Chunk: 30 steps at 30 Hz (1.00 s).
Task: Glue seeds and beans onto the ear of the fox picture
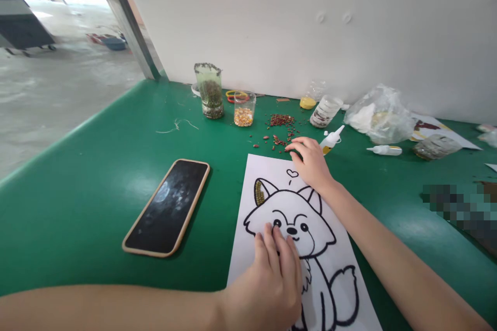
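A white sheet of paper (pixel 241 261) with a black-outlined fox drawing (pixel 285 204) lies on the green table. Small greenish seeds (pixel 259 194) fill part of the fox's left ear. My left hand (pixel 269 274) rests over the lower face and chest of the drawing, fingers stretched out, covering that part. At the sheet's top edge, my right hand (pixel 310 163) reaches toward scattered reddish-brown beans (pixel 280 140), its thumb and forefinger slightly apart. No bean shows between them. Close beside that hand a white glue bottle (pixel 332 139) leans, partly hidden.
A phone (pixel 166 207) lies left of the paper. Behind stand a green cup of seeds (pixel 210 93) and a clear cup of corn kernels (pixel 244 111). A tipped jar (pixel 325 111), plastic bag (pixel 382 116) and second glue bottle (pixel 385 150) lie at right, before a white wall (pixel 272 26).
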Motion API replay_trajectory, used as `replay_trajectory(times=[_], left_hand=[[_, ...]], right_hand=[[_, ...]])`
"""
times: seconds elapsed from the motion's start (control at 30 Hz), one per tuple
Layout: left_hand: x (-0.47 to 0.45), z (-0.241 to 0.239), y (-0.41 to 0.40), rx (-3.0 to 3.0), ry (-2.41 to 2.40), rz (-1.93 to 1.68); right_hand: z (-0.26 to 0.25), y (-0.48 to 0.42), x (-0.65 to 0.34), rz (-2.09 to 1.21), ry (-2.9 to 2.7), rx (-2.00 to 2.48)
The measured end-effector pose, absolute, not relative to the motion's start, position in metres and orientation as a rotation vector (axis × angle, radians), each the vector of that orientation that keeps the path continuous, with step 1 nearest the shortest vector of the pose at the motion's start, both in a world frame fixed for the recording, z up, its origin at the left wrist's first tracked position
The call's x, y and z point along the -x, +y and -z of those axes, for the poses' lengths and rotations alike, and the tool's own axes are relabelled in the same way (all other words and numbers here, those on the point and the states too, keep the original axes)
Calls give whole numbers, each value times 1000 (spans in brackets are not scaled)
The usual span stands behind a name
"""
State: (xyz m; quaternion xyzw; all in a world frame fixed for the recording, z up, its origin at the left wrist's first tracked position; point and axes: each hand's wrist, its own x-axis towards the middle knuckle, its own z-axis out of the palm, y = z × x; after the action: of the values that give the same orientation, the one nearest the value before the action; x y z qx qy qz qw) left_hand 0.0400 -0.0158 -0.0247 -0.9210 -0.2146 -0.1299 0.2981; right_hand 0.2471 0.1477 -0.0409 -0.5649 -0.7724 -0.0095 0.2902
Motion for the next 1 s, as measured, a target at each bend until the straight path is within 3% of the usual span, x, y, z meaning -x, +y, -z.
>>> replay_trajectory(times=[0.63,0.87,1.0], left_hand=[[-40,24,-15,2440,-563,336],[-40,25,-16,2444,-579,364],[-40,26,-16,2451,-578,368]], right_hand=[[34,146,-243,54,-2070,1520],[16,112,-217,-509,-2245,1218],[11,96,-204,-600,-2313,1191]])
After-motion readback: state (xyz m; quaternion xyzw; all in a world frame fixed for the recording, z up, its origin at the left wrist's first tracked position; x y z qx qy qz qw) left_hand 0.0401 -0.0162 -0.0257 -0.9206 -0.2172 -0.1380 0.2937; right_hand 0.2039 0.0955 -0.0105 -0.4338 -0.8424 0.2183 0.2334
